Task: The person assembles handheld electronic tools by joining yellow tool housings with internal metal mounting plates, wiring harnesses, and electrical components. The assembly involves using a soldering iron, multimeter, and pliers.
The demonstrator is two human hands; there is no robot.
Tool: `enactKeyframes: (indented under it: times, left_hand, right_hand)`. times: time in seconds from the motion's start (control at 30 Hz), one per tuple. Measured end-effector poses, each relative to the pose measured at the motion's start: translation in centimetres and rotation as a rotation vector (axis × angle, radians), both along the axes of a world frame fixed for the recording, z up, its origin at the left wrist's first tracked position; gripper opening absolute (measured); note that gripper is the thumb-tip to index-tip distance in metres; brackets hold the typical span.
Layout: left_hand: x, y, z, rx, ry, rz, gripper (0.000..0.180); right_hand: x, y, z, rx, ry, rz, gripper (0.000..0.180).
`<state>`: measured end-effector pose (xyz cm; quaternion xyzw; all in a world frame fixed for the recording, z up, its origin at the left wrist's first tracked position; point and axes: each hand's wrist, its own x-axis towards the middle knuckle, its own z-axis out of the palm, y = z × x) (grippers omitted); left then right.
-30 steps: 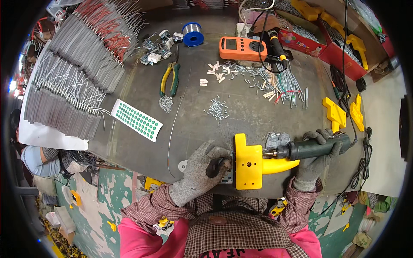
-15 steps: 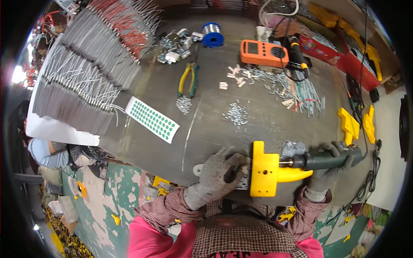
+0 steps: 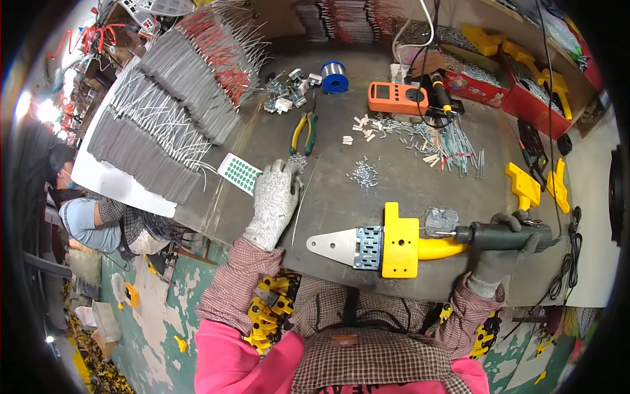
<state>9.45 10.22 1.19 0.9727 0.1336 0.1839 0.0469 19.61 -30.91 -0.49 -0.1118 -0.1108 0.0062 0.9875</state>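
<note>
Right hand point(image 3: 502, 253), gloved, grip wrapped around dark handle of yellow tool point(image 3: 407, 241) lying at desk point(image 3: 341, 197) near edge. Left hand point(image 3: 274, 200), fingers spread, rests beside green-dotted sheet point(image 3: 239, 173); pliers point(image 3: 304, 131) farther off.

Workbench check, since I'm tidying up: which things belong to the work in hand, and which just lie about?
In hand:
right hand gripping the yellow tool
left hand by the green-dot sheet

Lying about:
pliers
orange meter
solder spool
loose screws
</note>
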Motion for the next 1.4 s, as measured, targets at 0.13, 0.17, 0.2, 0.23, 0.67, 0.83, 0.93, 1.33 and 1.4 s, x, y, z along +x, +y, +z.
enactKeyframes:
  times: [0.13,0.17,0.2,0.23,0.67,0.83,0.93,1.33,1.4]
  left_hand:
    - [1.2,0.5,0.3,0.067,0.194,0.015,0.021]
    - [1.3,0.9,0.6,0.08,0.186,-0.004,0.021]
    - [1.1,1.6,1.1,0.071,0.175,0.018,0.02]
    - [1.2,2.1,0.9,0.088,0.176,0.009,0.019]
    - [-7.1,-13.6,-1.8,-0.644,-0.129,-0.452,0.032]
    - [-7.0,-13.3,-3.0,-0.593,-0.208,-0.482,0.033]
    - [-7.3,-13.2,-3.3,-0.594,-0.212,-0.472,0.034]
    - [-7.2,-13.1,-1.9,-0.64,-0.118,-0.513,0.031]
    - [-6.5,-12.8,-1.4,-0.672,-0.052,-0.54,0.026]
  right_hand:
    - [-2.0,-0.4,-1.7,0.11,-0.002,0.067,0.044]
    - [-2.4,-0.2,-1.4,0.115,-0.032,0.099,0.043]
    - [-2.6,-0.2,-1.5,0.128,-0.062,0.149,0.043]
    - [-2.5,-1.0,-3.0,0.145,-0.007,0.184,0.043]
    - [-3.3,0.3,-1.3,0.193,-0.032,0.091,0.043]
    - [-3.9,0.8,-1.2,0.221,-0.002,0.061,0.039]
    - [-4.2,1.2,-1.2,0.172,0.068,0.023,0.037]
    - [-4.9,1.3,-0.6,0.07,0.086,-0.037,0.032]
    - [-5.0,1.7,-0.1,0.035,0.234,-0.075,0.031]
